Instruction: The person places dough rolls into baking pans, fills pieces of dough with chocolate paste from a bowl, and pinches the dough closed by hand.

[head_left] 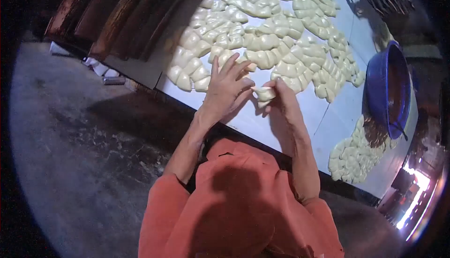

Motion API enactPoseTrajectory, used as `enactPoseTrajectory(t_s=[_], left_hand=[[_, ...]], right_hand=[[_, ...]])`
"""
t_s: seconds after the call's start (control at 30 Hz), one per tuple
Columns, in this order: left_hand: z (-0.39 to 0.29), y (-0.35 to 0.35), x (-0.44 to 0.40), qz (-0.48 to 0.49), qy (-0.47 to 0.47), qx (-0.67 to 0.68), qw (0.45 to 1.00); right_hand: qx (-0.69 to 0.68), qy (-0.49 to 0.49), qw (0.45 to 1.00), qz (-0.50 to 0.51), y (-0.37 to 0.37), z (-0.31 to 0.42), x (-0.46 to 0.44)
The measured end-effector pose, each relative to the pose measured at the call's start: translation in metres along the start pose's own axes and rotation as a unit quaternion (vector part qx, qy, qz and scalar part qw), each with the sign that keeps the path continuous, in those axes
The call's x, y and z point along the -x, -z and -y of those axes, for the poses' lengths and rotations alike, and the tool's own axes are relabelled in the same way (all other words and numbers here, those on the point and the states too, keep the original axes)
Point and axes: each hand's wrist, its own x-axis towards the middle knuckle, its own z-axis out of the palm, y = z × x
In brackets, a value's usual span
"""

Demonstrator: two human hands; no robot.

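Note:
My right hand pinches a small, pale, glossy piece of dough between thumb and fingers, just above the table's near edge. Just left of it, my left hand has its fingers stretched out and spread. Its fingertips lie over the nearest dough pieces, and its thumb side comes close to the held piece; whether it touches that piece I cannot tell. Beyond both hands, many plump, cream-coloured dough pieces lie packed side by side in a broad sheet.
The dough rests on a white tabletop. A blue basin stands at the right, with another patch of dough pieces in front of it. Curved brown roof-tile-like pieces are at the upper left. Below is a grey floor.

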Motion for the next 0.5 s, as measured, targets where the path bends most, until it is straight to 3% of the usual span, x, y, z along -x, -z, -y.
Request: enactPoseTrajectory(t_s=[0.07,0.1,0.13,0.2,0.27,0.4,0.47,0.5], left_hand=[[0.003,0.001,-0.005,0.003,-0.030,0.043,0.999],[0.004,-0.003,-0.005,-0.008,-0.033,0.068,0.997],[0.007,-0.006,-0.003,-0.003,-0.040,0.071,0.997],[0.010,-0.005,0.001,0.015,-0.043,0.070,0.997],[0.006,0.001,0.006,0.035,-0.031,0.039,0.998],[0.009,0.004,0.014,0.056,0.021,-0.001,0.998],[0.006,0.002,0.016,0.080,0.043,-0.025,0.996],[-0.008,0.009,0.013,0.101,0.067,-0.018,0.992]], right_hand=[[0.159,0.017,0.984,-0.078,-0.018,-0.004,0.001],[0.344,0.144,0.927,-0.032,-0.010,-0.005,-0.006],[0.340,0.145,0.928,-0.040,-0.003,-0.006,-0.005],[0.143,0.016,0.989,0.030,0.002,-0.001,0.000],[0.130,0.037,0.990,0.034,0.016,-0.004,0.005],[-0.115,0.069,0.988,0.082,0.049,0.005,0.046],[-0.086,0.082,0.993,0.019,0.070,0.015,0.058],[-0.159,0.142,0.977,0.021,0.066,0.018,0.063]])
